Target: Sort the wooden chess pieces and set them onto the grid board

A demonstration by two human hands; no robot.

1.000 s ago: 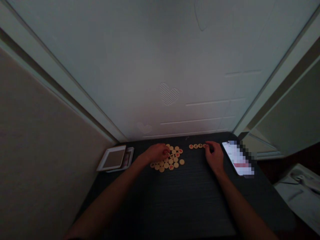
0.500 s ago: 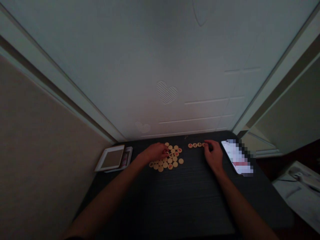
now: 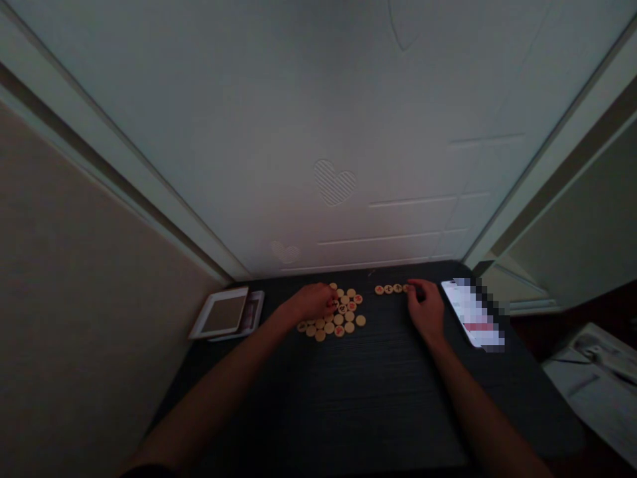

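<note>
At the far side, our left hand (image 3: 318,302) and right hand (image 3: 426,311) meet light-looking discs (image 3: 339,320), grasps unclear; we'd pinch rims!

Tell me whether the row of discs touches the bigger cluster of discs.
Apart: the head view shows a strip of dark tabletop between the left end of the row of discs and the cluster.

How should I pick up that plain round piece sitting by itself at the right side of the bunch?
Probably best to pinch the plain round piece by its near and far edges, coming from above and a little from the right. It's a disc lying flat, with bare tabletop to its right, while the bunch sits close on its left.
</note>
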